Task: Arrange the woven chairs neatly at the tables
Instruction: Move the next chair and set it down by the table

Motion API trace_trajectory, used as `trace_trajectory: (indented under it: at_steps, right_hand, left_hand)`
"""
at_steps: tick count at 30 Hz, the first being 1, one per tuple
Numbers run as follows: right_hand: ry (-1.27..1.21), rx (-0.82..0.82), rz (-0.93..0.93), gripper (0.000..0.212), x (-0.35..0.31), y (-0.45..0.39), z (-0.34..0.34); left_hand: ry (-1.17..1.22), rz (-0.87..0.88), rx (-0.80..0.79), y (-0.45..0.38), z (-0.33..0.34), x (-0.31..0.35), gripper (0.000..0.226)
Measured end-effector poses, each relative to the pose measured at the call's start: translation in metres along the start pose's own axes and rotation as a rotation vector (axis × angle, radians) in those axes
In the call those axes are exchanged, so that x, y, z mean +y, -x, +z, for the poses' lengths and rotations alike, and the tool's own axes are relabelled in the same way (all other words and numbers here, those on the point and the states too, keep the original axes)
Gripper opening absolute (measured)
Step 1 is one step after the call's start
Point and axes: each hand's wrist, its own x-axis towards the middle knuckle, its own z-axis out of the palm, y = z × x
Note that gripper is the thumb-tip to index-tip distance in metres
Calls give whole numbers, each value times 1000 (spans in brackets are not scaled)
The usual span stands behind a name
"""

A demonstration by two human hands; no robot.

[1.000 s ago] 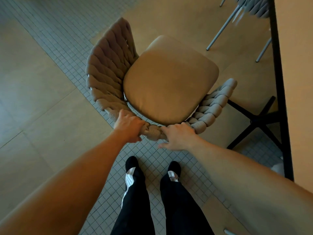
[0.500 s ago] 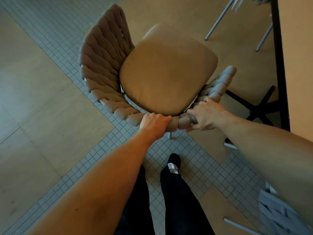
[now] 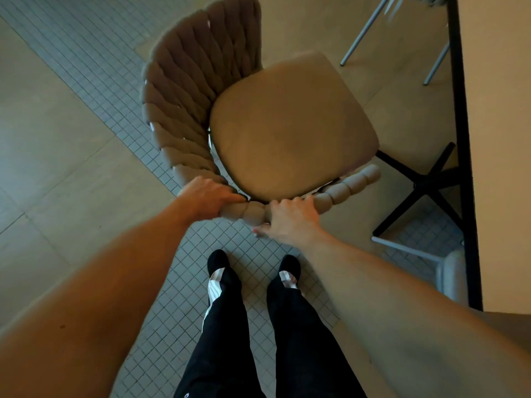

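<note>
A woven chair (image 3: 184, 110) with a thick braided beige back and a tan seat cushion (image 3: 290, 127) stands in front of me, its open front turned toward the table (image 3: 500, 139) on the right. My left hand (image 3: 207, 196) grips the near curve of the braided rim. My right hand (image 3: 290, 222) holds the same rim just to the right, fingers curled over the top. The chair's legs are hidden under the seat.
The table's black edge and black cross base (image 3: 425, 185) lie right of the chair. Grey legs of another chair (image 3: 362, 33) show at the top right; part of a third chair (image 3: 451, 274) sits at the lower right. My feet (image 3: 253, 268) stand on small grey tiles.
The chair has turned and shifted right, toward the table. Both hands slid along the rim: the right came back near the left, and both feet are planted side by side again.
</note>
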Motion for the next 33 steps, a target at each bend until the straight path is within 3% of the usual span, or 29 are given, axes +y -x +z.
trace_trajectory:
  at_steps: [3,6,14,18,23,26,33]
  right_hand:
    - [-106,-26,42,73,-33,-6,-3]
    - [-134,-57,23,71,-37,-7,-6]
    - [24,-55,-194,69,32,4,6]
    - [96,-117,-160,61,68,5,-5]
    - [105,-162,-84,68,89,0,-3]
    - [110,-123,-91,73,87,1,1]
    - [17,-109,-30,68,48,11,7]
  left_hand:
    - [5,-36,70,14,-8,-22,60]
    - [-35,-123,7,12,-3,-31,70]
    - [-88,-108,-125,2,-4,5,72]
    - [108,-136,-109,-13,-8,62,61]
    - [312,-219,-7,-40,-17,114,48]
    - [282,-199,12,-47,-17,111,33]
    - [181,-81,-14,-26,-4,84,32]
